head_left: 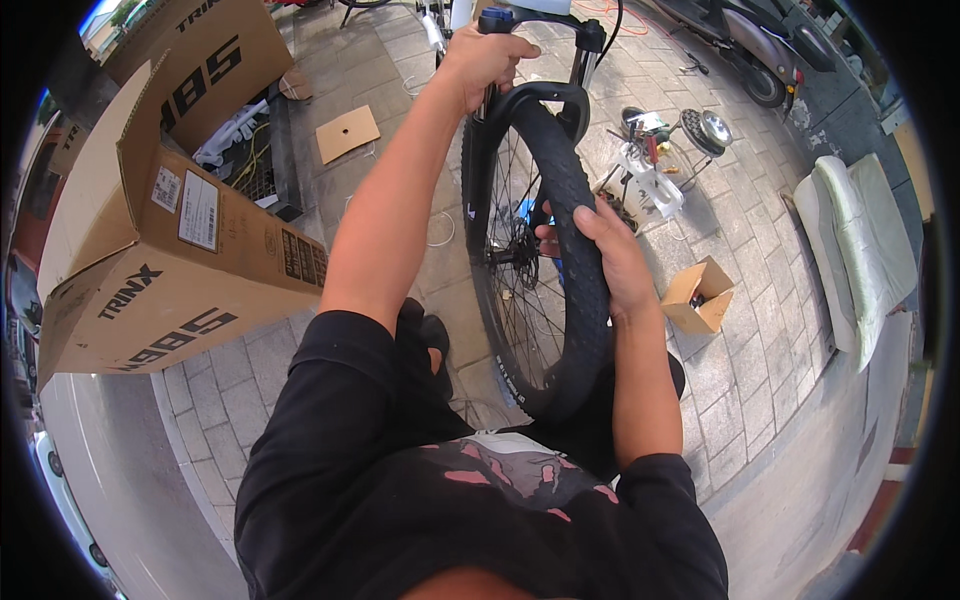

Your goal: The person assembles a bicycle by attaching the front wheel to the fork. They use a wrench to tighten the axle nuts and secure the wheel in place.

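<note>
In front of me stands a bicycle wheel with a knobby black tire (585,300), seated between the legs of a black suspension fork (545,92). My left hand (485,68) is closed round the upper part of the fork's left leg, below a blue cap (495,20). My right hand (608,250) grips the tire's right side, thumb on the tread and fingertips reaching through toward the spokes. A disc rotor and hub (515,252) show at the wheel's middle. The wheel's lower end rests close to my legs; its contact point is hidden.
A large open cardboard box (230,255) stands at the left, near a flat cardboard piece (348,134). Right of the wheel are loose bike parts (650,175), a small open carton (698,295) and a stool (706,130). Farther off are a pale padded sheet (855,250) and a parked scooter (750,50).
</note>
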`<move>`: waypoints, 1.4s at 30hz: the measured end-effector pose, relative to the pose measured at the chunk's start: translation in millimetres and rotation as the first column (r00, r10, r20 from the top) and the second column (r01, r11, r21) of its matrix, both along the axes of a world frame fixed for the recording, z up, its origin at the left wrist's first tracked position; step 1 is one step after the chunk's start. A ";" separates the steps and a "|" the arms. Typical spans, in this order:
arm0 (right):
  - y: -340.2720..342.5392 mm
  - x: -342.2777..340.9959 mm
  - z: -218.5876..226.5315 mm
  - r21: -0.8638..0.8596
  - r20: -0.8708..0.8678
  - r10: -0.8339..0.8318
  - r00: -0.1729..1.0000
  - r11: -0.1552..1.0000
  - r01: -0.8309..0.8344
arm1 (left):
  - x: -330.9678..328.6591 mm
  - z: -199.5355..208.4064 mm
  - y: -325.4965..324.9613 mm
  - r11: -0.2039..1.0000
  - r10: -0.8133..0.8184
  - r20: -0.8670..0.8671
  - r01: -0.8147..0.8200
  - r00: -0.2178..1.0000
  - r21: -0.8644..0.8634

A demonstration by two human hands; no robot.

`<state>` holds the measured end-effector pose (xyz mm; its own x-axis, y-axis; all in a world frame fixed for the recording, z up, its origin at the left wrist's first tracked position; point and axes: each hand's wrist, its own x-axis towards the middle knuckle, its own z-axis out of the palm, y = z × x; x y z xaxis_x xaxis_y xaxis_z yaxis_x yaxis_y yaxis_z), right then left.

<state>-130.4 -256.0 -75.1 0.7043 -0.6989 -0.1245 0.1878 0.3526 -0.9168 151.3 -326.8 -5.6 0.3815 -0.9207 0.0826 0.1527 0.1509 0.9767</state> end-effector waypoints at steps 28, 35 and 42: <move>83.6 52.4 -17.6 -0.236 0.082 -0.009 0.997 0.971 0.028 | 48.8 -17.1 70.1 0.973 0.219 0.288 -0.232 0.932 0.008; 73.8 43.1 -11.1 -0.150 0.054 0.023 0.998 0.989 -0.015 | 13.5 -90.1 113.0 0.985 0.144 0.032 -0.140 0.989 -0.106; 75.6 35.4 -2.7 -0.119 0.059 0.052 0.997 0.992 -0.044 | 16.2 -105.0 110.2 0.984 0.118 0.198 -0.089 0.973 -0.153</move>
